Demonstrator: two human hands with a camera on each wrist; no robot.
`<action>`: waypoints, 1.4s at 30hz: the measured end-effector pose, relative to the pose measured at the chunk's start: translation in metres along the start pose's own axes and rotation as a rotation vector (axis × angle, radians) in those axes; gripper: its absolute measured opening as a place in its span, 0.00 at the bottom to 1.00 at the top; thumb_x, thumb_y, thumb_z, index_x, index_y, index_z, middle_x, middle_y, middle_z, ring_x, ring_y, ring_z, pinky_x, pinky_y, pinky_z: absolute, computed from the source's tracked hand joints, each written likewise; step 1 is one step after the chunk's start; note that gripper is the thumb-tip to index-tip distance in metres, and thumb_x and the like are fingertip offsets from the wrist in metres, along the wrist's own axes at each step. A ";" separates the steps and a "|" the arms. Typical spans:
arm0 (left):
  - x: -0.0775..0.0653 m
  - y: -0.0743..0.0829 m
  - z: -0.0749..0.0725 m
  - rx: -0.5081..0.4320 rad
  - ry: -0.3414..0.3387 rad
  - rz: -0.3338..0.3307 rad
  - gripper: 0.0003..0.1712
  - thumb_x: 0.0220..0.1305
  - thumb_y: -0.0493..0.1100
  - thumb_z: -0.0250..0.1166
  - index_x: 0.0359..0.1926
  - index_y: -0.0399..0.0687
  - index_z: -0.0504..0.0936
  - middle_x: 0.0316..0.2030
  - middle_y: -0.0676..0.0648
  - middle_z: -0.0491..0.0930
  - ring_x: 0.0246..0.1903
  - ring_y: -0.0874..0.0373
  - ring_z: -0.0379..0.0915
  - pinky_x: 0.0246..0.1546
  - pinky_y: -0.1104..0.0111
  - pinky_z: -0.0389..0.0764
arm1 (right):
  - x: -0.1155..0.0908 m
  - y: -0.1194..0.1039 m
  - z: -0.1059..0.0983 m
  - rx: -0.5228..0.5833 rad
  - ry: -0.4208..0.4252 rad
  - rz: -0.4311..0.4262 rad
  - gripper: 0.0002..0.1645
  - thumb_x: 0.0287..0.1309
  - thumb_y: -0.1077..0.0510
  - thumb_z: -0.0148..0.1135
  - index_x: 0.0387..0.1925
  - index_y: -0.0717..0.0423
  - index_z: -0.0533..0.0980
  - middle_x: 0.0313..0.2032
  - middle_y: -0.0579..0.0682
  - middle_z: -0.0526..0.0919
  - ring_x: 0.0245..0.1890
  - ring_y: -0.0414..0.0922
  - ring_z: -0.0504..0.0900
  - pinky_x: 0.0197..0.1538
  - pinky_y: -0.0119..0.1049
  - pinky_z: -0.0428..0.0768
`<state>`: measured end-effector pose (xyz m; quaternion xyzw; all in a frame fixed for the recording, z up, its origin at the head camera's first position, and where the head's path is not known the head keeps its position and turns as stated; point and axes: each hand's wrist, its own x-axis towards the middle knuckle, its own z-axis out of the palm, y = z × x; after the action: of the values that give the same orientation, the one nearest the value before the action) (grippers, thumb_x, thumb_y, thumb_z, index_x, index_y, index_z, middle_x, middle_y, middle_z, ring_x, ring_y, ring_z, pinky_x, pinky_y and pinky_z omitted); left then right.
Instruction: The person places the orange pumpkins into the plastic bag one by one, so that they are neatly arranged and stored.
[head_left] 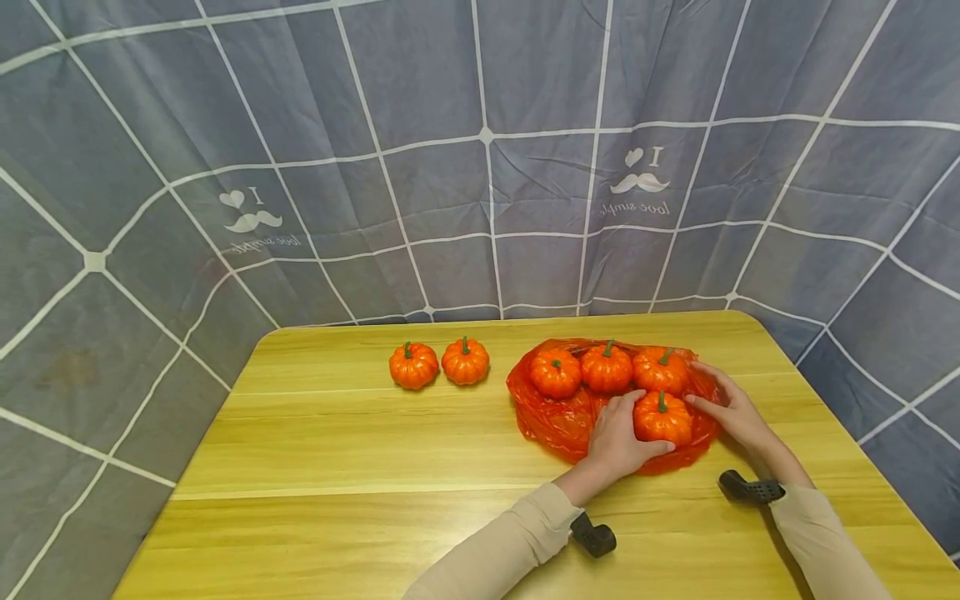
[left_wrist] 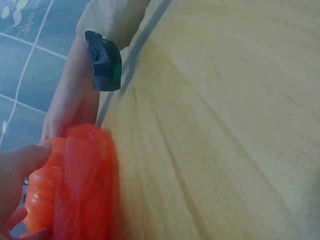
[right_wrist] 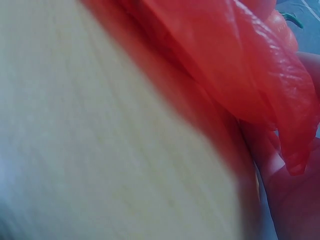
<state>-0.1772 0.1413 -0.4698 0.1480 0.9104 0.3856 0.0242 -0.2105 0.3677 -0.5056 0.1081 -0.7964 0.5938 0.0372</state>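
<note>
A small orange pumpkin [head_left: 663,419] with a green stem lies at the near right of a spread red plastic bag [head_left: 555,425]. My left hand [head_left: 618,437] grips this pumpkin from its left, thumb along the near side; in the left wrist view the thumb lies against its orange skin [left_wrist: 42,200]. My right hand [head_left: 735,412] is at the bag's right edge, thumb beside the pumpkin and fingers extended; red film hangs in front of its palm in the right wrist view. Along the back of the bag sit a left pumpkin [head_left: 556,373], a middle pumpkin [head_left: 607,369] and a right pumpkin [head_left: 660,372].
Two more pumpkins, one at left [head_left: 413,366] and one at right [head_left: 465,362], stand on the wooden table [head_left: 337,467] left of the bag. A grey checked curtain [head_left: 420,192] hangs behind the table and along its sides.
</note>
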 end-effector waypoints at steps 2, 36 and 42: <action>0.000 0.000 -0.002 0.006 0.002 0.005 0.43 0.46 0.57 0.76 0.63 0.60 0.69 0.55 0.55 0.73 0.54 0.61 0.69 0.54 0.70 0.72 | 0.000 0.000 0.000 0.010 -0.002 -0.003 0.34 0.65 0.64 0.56 0.70 0.53 0.59 0.61 0.34 0.65 0.53 0.19 0.66 0.50 0.12 0.70; -0.024 -0.040 -0.085 -0.128 0.212 0.142 0.37 0.52 0.48 0.73 0.63 0.48 0.71 0.58 0.48 0.74 0.59 0.51 0.68 0.60 0.60 0.71 | 0.001 0.004 0.000 0.073 -0.033 -0.053 0.33 0.63 0.68 0.56 0.68 0.52 0.62 0.58 0.30 0.67 0.53 0.20 0.69 0.51 0.13 0.71; -0.028 -0.059 -0.101 -0.110 0.252 0.129 0.37 0.51 0.46 0.73 0.62 0.47 0.71 0.58 0.47 0.74 0.59 0.50 0.68 0.60 0.58 0.71 | 0.001 0.002 0.000 0.011 -0.018 -0.053 0.33 0.63 0.67 0.56 0.68 0.50 0.63 0.61 0.33 0.66 0.53 0.19 0.67 0.51 0.11 0.69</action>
<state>-0.1810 0.0243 -0.4423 0.1551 0.8724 0.4510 -0.1073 -0.2117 0.3686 -0.5077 0.1347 -0.7904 0.5959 0.0450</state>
